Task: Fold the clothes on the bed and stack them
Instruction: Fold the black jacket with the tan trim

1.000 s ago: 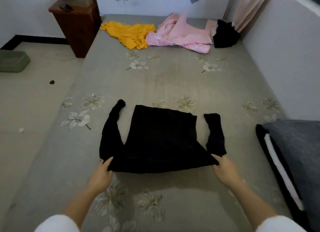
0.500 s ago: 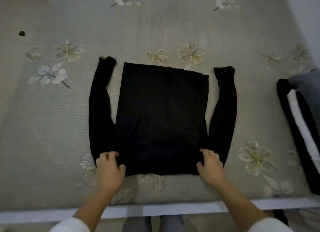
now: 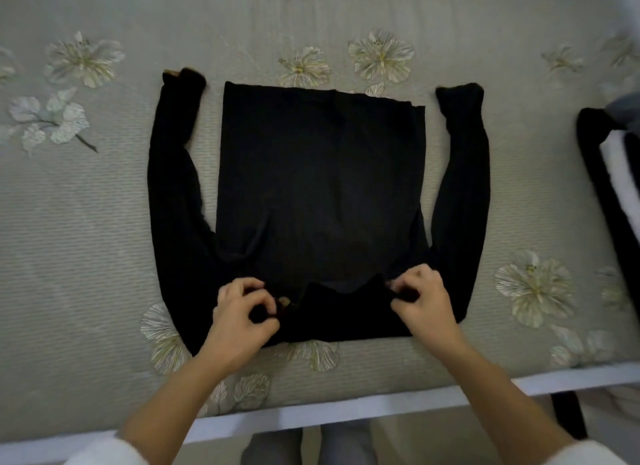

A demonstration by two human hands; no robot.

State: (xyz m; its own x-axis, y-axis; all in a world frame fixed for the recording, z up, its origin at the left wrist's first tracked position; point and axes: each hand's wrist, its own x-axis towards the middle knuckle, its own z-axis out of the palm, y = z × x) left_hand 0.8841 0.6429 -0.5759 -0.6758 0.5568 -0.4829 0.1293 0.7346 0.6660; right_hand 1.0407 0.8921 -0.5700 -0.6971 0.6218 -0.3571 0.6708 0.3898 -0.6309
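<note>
A black long-sleeved top (image 3: pixel 318 187) lies flat on the grey flowered bed (image 3: pixel 104 256), collar toward me and hem at the far side. Both sleeves run away from me beside the body. My left hand (image 3: pixel 242 320) pinches the fabric at the left side of the collar with curled fingers. My right hand (image 3: pixel 424 303) pinches the collar's right side. Between the two hands the collar edge is raised slightly off the bed.
The bed's white front edge (image 3: pixel 346 411) runs just below my forearms, with my legs visible under it. A stack of dark and white folded cloth (image 3: pixel 609 173) sits at the right edge of the bed.
Both hands have moved inward from the shoulders to the collar and now pinch it. The view has closed in on the top.
</note>
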